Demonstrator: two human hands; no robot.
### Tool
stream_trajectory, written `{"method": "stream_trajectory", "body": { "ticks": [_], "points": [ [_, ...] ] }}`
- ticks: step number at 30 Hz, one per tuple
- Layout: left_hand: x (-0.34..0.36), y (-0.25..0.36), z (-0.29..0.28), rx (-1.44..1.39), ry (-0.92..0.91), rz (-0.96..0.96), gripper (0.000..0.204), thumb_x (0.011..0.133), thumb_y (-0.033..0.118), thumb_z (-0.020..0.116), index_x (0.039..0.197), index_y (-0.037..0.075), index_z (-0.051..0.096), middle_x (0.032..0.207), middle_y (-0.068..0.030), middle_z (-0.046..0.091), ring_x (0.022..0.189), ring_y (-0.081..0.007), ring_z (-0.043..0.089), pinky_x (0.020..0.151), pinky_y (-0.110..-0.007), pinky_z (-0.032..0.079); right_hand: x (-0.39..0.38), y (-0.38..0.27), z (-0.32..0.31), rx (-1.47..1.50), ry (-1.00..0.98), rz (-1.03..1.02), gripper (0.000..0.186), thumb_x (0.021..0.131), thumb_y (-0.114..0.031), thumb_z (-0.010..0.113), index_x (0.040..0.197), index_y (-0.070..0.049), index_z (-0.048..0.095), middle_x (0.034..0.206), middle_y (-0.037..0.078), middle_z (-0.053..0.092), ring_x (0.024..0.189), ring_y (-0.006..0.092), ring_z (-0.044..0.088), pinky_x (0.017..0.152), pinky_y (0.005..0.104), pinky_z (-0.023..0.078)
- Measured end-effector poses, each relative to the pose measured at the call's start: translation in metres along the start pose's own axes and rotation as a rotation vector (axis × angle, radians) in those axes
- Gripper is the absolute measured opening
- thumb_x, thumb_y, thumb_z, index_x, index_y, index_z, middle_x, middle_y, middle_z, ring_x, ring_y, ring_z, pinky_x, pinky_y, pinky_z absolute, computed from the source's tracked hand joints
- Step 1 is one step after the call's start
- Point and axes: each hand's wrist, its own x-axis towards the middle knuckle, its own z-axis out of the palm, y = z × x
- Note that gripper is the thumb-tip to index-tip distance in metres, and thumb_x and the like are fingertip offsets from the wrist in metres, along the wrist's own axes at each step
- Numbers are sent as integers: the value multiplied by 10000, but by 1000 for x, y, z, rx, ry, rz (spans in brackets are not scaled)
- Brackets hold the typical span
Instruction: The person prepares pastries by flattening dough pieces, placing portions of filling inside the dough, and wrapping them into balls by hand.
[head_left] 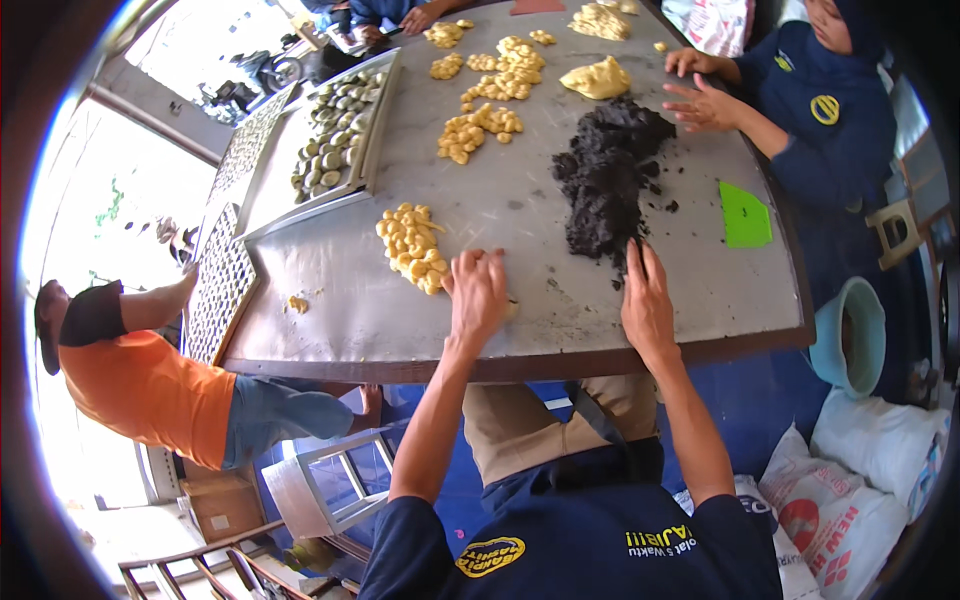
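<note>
My left hand (476, 300) lies palm down near the table's front edge, its fingers bent over the metal. A small pale piece of dough (513, 310) shows beside its thumb, mostly hidden by the hand. Just left and beyond it sits a pile of yellow dough balls (412, 245). My right hand (648, 300) has its fingers stretched out, and their tips meet the near end of a crumbly black filling heap (605, 180). Whether any filling is pinched under those fingertips is hidden.
More dough clusters (480, 130) and a smooth dough lump (597, 78) lie farther back. A tray of round pieces (335, 135) stands at left; a green scraper (745, 215) lies at right. A co-worker's hands (705, 100) are beyond the filling. Another person in orange (150, 390) stands left.
</note>
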Motion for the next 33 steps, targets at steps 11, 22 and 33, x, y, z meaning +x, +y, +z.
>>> {"method": "stream_trajectory", "body": {
  "ticks": [11, 22, 33],
  "points": [
    [13, -49, -109, 19, 454, -53, 520, 921, 9, 646, 1424, 52, 522, 1270, -150, 600, 1053, -301, 589, 845, -413, 494, 15, 7, -22, -38, 16, -52, 501, 917, -71, 698, 1408, -103, 603, 1372, 237, 526, 1266, 407, 524, 1073, 449, 456],
    [-15, -58, -56, -117, 405, -238, 217, 938, 131, 685, 1137, 53, 643, 1018, -115, 671, 928, -318, 647, 819, -433, 528, 15, 24, -16, 105, -2, 46, 495, 830, -22, 734, 1316, 10, 645, 1186, 189, 645, 1113, 405, 588, 982, 427, 489],
    [-4, 21, -17, 284, 143, 405, 200, 858, 231, 766, 909, 49, 701, 950, -90, 627, 904, -289, 574, 833, -442, 455, 42, 15, -61, 20, -142, -34, 273, 838, -21, 713, 1103, 37, 736, 1001, 206, 674, 917, 381, 643, 828, 431, 531]
  ]
}}
